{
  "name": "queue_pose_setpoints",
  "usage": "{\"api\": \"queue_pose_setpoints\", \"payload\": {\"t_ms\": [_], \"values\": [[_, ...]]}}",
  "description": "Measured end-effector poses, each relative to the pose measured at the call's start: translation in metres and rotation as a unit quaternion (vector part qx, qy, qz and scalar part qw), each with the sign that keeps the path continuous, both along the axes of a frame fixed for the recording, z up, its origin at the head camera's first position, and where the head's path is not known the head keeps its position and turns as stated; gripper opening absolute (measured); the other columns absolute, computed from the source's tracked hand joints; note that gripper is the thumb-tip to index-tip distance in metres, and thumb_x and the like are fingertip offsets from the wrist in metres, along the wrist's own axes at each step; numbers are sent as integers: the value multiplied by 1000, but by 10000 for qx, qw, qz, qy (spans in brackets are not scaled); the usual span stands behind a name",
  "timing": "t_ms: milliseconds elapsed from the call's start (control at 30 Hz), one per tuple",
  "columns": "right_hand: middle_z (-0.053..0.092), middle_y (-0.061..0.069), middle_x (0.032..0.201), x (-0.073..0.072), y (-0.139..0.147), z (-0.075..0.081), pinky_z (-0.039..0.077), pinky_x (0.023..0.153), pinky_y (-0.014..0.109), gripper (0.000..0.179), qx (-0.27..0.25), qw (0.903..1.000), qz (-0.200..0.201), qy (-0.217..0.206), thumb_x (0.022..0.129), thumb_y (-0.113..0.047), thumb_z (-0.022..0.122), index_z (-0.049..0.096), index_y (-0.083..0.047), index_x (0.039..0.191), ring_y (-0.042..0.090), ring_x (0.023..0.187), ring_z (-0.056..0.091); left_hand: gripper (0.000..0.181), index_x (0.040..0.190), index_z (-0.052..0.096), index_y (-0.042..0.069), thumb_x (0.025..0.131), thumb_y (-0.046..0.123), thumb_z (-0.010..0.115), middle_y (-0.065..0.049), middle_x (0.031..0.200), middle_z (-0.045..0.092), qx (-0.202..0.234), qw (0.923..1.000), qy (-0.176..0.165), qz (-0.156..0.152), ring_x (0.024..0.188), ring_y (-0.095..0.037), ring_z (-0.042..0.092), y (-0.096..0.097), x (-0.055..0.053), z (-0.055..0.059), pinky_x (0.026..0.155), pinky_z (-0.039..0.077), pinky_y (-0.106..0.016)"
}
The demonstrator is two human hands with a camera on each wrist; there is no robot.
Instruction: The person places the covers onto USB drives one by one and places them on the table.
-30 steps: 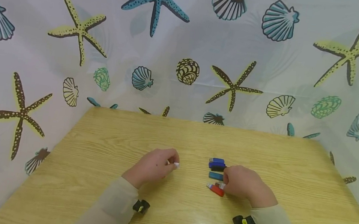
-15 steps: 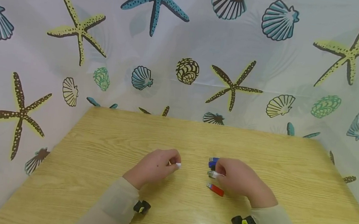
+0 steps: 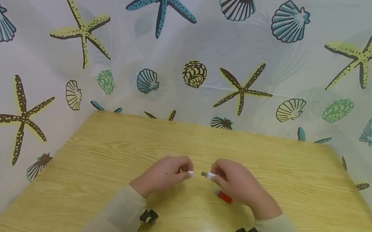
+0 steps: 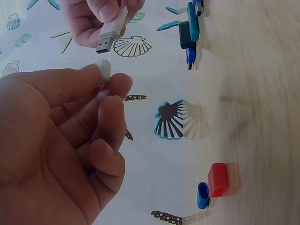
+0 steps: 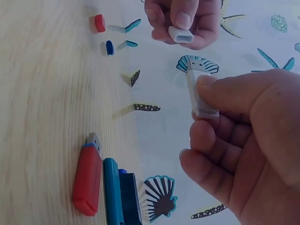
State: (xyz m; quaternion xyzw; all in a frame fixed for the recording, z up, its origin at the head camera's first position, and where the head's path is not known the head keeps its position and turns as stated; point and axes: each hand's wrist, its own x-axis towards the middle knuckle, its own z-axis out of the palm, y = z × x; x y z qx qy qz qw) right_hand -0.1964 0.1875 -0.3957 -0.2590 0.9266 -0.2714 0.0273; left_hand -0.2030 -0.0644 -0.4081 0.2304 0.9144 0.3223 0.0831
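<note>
My left hand [image 3: 166,172] pinches a small white USB cap [image 4: 104,72] between thumb and forefinger, above the table. The cap's open end shows in the right wrist view. My right hand [image 3: 237,181] holds a white USB stick [image 5: 199,91] between thumb and fingers, its metal plug bare and pointing toward the cap. A short gap separates plug and cap. A red USB stick [image 3: 223,196] with its plug exposed lies on the table just in front of my right hand.
Teal [image 5: 112,187], black [image 5: 130,197] and blue [image 4: 190,55] sticks lie beside the red one, hidden by my right hand in the head view. A red cap [image 4: 218,180] and a blue cap [image 4: 202,195] rest on the wooden table [image 3: 127,135]. Behind hangs a shell-print curtain [image 3: 166,50].
My right hand has picked the white USB stick up from among the others and brought it left, toward the cap. My left hand has shifted slightly right, still holding the cap.
</note>
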Motion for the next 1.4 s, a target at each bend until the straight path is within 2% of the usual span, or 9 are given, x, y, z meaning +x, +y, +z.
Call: {"api": "queue_pose_setpoints", "payload": {"t_ms": [233,467,733,967,1400], "values": [[57,-12,80,2,-4,0,48,64,31,8,-45,9997,197,144,99,-21,69,61,-22,96,9,68,53,5,101,62,29,102,33,64,13,91,63,307,9994,-104,-154,79,-13,58,3,2,1,68,50,-32],[57,-12,79,4,-6,1,47,63,30,9,-8,9995,244,188,98,-21,69,61,-23,96,8,66,52,6,100,62,28,101,33,65,12,89,64,307,9992,-2,-237,70,-12,56,5,4,1,60,48,-31],[57,-13,80,5,-7,2,47,65,31,8,-2,9995,244,185,98,-22,69,61,-23,96,8,69,52,5,100,63,27,101,31,66,13,89,63,273,9991,133,-286,74,-11,56,6,4,2,63,49,-29],[58,-13,82,5,-7,3,49,67,31,7,-86,9996,229,138,99,-21,69,62,-22,97,9,71,54,5,102,63,27,101,31,65,13,90,63,225,9995,121,-203,73,-11,56,7,5,3,61,49,-29],[59,-10,83,5,-6,2,48,68,31,6,-297,9993,226,95,99,-20,69,63,-20,97,10,72,54,4,106,64,25,102,27,64,12,89,63,420,9989,220,-5,71,-12,56,8,6,1,61,49,-30]]}}
